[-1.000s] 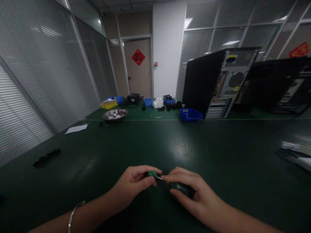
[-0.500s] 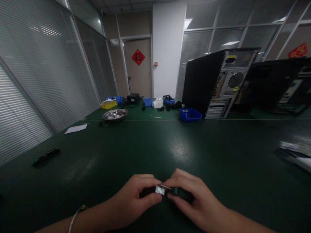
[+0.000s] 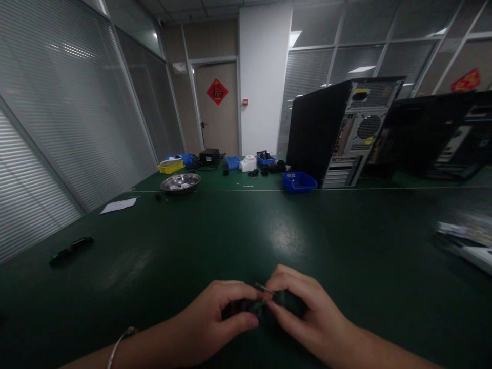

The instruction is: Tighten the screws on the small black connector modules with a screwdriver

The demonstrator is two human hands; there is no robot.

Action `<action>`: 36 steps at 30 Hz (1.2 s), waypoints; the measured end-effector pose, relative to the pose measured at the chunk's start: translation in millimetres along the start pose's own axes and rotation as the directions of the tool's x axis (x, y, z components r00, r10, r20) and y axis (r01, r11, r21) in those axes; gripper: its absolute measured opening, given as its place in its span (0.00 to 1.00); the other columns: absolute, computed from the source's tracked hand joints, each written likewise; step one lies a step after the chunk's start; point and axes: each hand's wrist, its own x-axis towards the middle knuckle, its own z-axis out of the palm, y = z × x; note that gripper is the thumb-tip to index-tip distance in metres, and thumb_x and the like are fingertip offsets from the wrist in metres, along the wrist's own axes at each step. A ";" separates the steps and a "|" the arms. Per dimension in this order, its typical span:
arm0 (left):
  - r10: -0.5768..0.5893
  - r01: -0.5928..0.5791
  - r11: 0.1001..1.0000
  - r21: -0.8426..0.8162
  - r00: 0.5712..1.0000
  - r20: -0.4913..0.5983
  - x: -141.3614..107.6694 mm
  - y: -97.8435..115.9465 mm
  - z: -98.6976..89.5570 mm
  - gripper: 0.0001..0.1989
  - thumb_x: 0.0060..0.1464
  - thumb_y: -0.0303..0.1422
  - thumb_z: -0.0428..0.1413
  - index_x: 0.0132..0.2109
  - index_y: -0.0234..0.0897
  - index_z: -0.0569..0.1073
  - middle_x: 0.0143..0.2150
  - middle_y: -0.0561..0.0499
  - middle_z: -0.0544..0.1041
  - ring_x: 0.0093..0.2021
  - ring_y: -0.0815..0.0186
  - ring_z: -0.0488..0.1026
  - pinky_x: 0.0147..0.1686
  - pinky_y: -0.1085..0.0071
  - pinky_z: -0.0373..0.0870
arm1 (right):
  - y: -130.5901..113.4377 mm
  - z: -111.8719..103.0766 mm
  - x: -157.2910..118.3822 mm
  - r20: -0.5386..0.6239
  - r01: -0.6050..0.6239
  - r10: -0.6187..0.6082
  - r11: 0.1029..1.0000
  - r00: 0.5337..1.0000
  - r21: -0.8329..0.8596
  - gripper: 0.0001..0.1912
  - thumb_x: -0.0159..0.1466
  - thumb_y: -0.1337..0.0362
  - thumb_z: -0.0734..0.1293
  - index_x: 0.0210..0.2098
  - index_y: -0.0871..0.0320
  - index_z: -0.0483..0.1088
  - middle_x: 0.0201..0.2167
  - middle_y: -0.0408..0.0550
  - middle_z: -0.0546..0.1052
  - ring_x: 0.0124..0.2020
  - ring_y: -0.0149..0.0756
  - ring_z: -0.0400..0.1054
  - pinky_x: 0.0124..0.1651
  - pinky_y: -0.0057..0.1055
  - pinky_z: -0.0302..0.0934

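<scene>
Near the bottom centre, my left hand curls its thumb and fingers round a small dark green part, blurred and partly covered. My right hand faces it, thumb and fingertips pinched close to the same part. A thin metal-coloured piece sticks out at the right fingertips, pointing up and left. What lies inside the right palm is dark and I cannot make it out. Both hands are just above the green table, their fingertips nearly touching.
Two dark green strips lie at the left, near a white paper. Farther back stand a metal dish, a blue bin and a black computer case. Blurred pale parts lie at the right edge.
The white end of the small part, which faced the camera between the hands, no longer shows; green shows there. The thin metal-coloured piece has risen slightly and tilts more steeply.
</scene>
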 end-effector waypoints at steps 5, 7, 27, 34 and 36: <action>-0.102 0.097 0.963 -0.253 0.995 -0.007 1.8 -8.9 1.4 0.12 0.53 0.30 0.60 0.45 0.37 0.69 0.37 0.52 0.74 0.39 0.65 0.71 0.40 0.69 0.64 | -0.6 -0.9 2.0 -0.120 -0.038 0.045 0.997 0.992 0.063 0.08 0.62 0.75 0.61 0.36 0.58 0.67 0.34 0.48 0.73 0.36 0.34 0.69 0.40 0.30 0.64; -0.108 0.101 0.934 -0.343 0.994 -0.001 3.8 -12.7 1.7 0.10 0.52 0.27 0.60 0.42 0.36 0.70 0.37 0.52 0.74 0.39 0.65 0.71 0.41 0.69 0.64 | -0.5 -0.4 1.3 -0.105 -0.080 0.087 0.995 0.991 0.068 0.08 0.61 0.75 0.61 0.36 0.58 0.68 0.32 0.47 0.75 0.34 0.34 0.70 0.38 0.28 0.64; -0.085 0.056 0.860 -0.507 0.996 -0.034 6.2 -17.0 3.2 0.08 0.53 0.25 0.59 0.40 0.35 0.70 0.35 0.52 0.74 0.37 0.66 0.72 0.39 0.68 0.66 | -0.4 4.3 -2.0 0.100 -0.088 0.112 0.972 0.989 -0.219 0.09 0.58 0.75 0.62 0.34 0.56 0.68 0.29 0.42 0.71 0.29 0.30 0.66 0.31 0.24 0.57; -0.067 0.066 0.945 -0.321 0.998 0.007 3.3 -15.0 3.7 0.24 0.57 0.29 0.55 0.61 0.42 0.65 0.42 0.49 0.74 0.36 0.66 0.69 0.40 0.67 0.67 | -2.8 4.4 -3.0 0.123 -0.079 0.100 0.983 0.987 -0.165 0.08 0.60 0.75 0.61 0.36 0.56 0.66 0.32 0.43 0.72 0.31 0.30 0.67 0.34 0.24 0.59; -0.063 0.061 0.960 -0.274 0.998 0.002 2.2 -12.1 4.0 0.25 0.60 0.30 0.52 0.63 0.43 0.60 0.42 0.49 0.74 0.36 0.66 0.70 0.40 0.66 0.68 | -3.5 4.3 -2.0 0.130 -0.070 0.089 0.987 0.987 -0.147 0.09 0.60 0.76 0.61 0.36 0.56 0.66 0.33 0.43 0.73 0.32 0.30 0.67 0.35 0.24 0.60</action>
